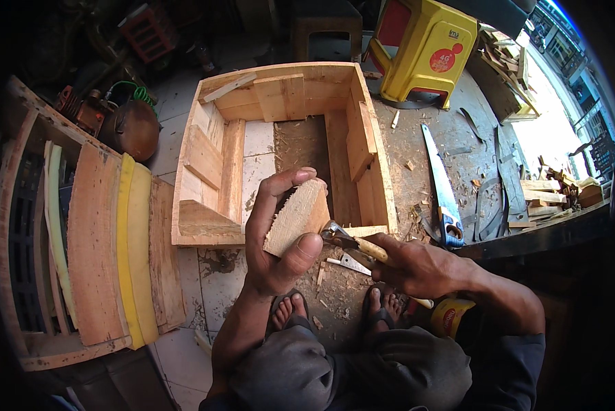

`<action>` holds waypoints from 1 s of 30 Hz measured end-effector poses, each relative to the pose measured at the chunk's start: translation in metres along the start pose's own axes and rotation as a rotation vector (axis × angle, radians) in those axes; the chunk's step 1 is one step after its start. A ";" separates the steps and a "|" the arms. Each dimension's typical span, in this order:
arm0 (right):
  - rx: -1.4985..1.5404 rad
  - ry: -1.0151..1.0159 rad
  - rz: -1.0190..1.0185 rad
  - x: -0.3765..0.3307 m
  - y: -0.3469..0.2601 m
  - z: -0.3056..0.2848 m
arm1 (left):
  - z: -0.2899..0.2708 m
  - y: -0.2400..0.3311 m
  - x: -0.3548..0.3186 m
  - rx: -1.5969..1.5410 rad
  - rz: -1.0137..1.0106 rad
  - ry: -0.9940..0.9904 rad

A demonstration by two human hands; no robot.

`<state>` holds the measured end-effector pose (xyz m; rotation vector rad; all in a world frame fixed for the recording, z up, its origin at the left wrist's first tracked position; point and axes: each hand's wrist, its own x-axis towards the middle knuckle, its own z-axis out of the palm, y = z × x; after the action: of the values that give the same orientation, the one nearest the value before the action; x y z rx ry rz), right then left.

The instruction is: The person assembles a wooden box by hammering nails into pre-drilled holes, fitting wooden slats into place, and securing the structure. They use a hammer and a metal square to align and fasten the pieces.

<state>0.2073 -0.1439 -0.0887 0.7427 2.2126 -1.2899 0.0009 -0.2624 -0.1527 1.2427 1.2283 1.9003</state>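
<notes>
Trimming the edge of the small wood block (295, 218) looks best done with short, shallow strokes directed away from the holding thumb, the block kept steady. Nearest the body, the right hand (417, 267) is wrapped around the light handle of a chisel (352, 241), its blade touching the block's lower right corner. The left hand (276, 229) grips the block, fingers curled over its top, above the sandalled feet. Beyond stands the open wooden crate (283, 151), with a handsaw (441, 185) at right.

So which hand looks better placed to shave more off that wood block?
Probably the right hand: it holds the wooden-handled blade, whose metal end sits against the lower edge of the wood block. The left hand is wrapped around the block, steadying it.
</notes>
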 end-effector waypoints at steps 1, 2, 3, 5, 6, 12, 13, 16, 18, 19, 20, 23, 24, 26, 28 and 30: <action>0.009 0.006 -0.004 0.001 0.001 0.001 | -0.002 -0.001 -0.001 0.002 -0.003 -0.013; 0.014 0.015 -0.007 0.001 0.000 0.001 | -0.003 -0.001 0.000 0.002 -0.002 -0.024; -0.012 0.022 -0.027 0.001 0.000 0.002 | -0.005 0.000 0.000 0.011 -0.005 -0.042; -0.061 0.034 -0.060 0.002 0.002 0.003 | -0.006 0.000 0.001 0.023 -0.017 -0.077; -0.063 0.024 -0.039 0.002 0.001 0.002 | -0.006 -0.002 0.001 0.008 -0.021 -0.083; 0.036 0.022 0.021 0.007 0.004 0.004 | -0.003 -0.005 0.003 -0.058 -0.067 -0.098; 0.056 -0.022 0.052 0.009 0.002 0.002 | -0.004 -0.006 0.005 -0.068 -0.072 -0.112; 0.122 -0.044 0.080 0.017 0.013 0.013 | -0.006 -0.013 0.004 -0.144 -0.062 -0.222; 0.215 -0.042 0.115 0.019 0.020 0.020 | -0.017 -0.027 -0.004 -0.156 -0.096 -0.316; 0.280 -0.049 0.156 0.015 0.018 0.020 | -0.023 -0.035 -0.011 -0.141 -0.138 -0.361; 0.338 -0.050 0.192 0.012 0.018 0.018 | -0.023 -0.042 -0.018 -0.147 -0.207 -0.393; 0.592 -0.121 0.197 -0.004 0.028 0.023 | -0.021 -0.049 -0.033 -0.248 -0.464 -0.462; 0.704 -0.194 0.205 -0.007 0.030 0.025 | -0.019 -0.050 -0.037 -0.288 -0.422 -0.473; 0.773 -0.208 0.210 -0.016 0.032 0.034 | -0.015 -0.064 -0.037 -0.305 -0.186 -0.528; 0.798 -0.154 0.230 -0.022 0.035 0.045 | -0.006 -0.074 -0.041 -0.333 -0.100 -0.459; 0.781 -0.072 0.252 -0.011 0.034 0.062 | 0.011 -0.066 -0.065 -0.425 -0.316 -0.240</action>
<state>0.2454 -0.1870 -0.1304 1.1738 1.4529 -2.0075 0.0364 -0.2827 -0.2370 0.9517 0.7873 1.6162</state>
